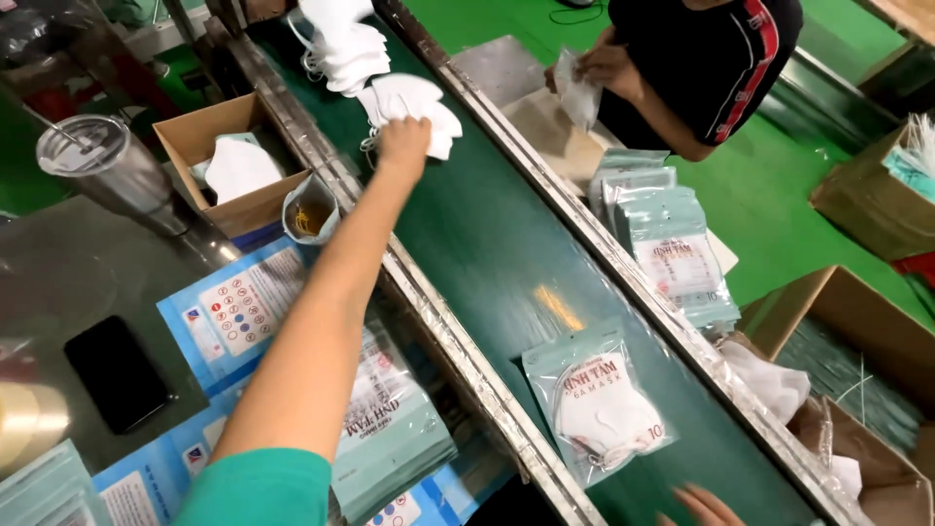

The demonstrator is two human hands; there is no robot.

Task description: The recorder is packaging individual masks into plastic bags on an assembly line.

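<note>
Now L hand (402, 139) on white masks (414, 105)

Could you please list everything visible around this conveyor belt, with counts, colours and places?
green conveyor belt: one, running diagonally through the middle
loose white face masks: a pile, white, far end of belt
sealed clear pouch holding a white mask: one, on belt, near end
stack of pale green pouches: one stack, right of belt
open cardboard box: one, brown, left, holds a white mask
lidded steel tumbler: one, silver, far left
black phone: one, left table
co-worker in black top: one, across belt, handling a white mask
left hand: grasping white masks on belt
right hand: only fingers visible, bottom edge
</note>
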